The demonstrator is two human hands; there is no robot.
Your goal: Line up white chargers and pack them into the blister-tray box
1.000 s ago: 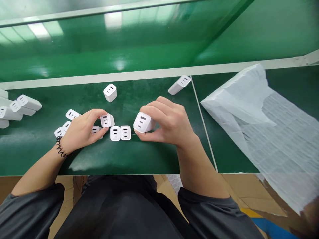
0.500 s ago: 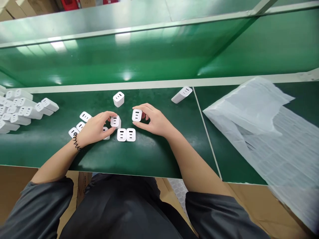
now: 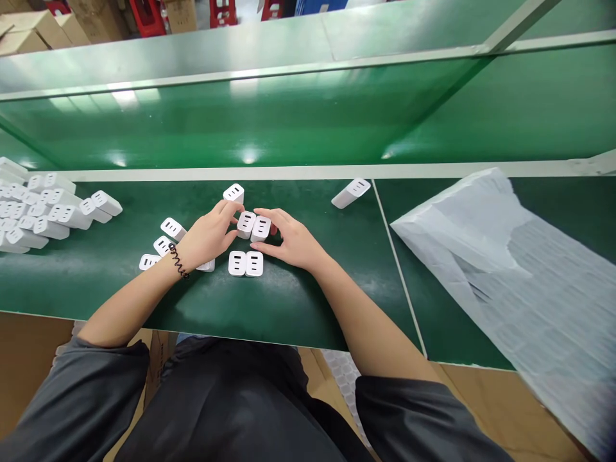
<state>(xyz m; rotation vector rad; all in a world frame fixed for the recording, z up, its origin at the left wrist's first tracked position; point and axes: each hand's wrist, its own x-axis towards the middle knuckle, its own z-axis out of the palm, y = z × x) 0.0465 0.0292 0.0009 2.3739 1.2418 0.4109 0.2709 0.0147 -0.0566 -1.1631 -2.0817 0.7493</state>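
Two white wall chargers stand side by side with their port faces up, between my hands. My left hand (image 3: 209, 234) has thumb and fingers closed at the sides of the left charger (image 3: 246, 222). The right charger (image 3: 260, 227) is gripped between the thumb and fingers of my right hand (image 3: 294, 242). Just nearer to me, another pair of chargers (image 3: 246, 264) stands side by side. Right behind my left fingers is a single charger (image 3: 233, 193). Several chargers (image 3: 162, 246) lie around my left wrist, some partly hidden by the hand.
A heap of white chargers (image 3: 43, 212) lies at the far left of the green table (image 3: 308, 308). One charger (image 3: 351, 193) leans over near the table seam. Translucent plastic bags (image 3: 520, 269) cover the right side. A raised ledge (image 3: 269, 173) runs along the back.
My left hand has moved right and away from me with its charger, bringing it against the one in my right hand. The camera view has tilted up slightly.
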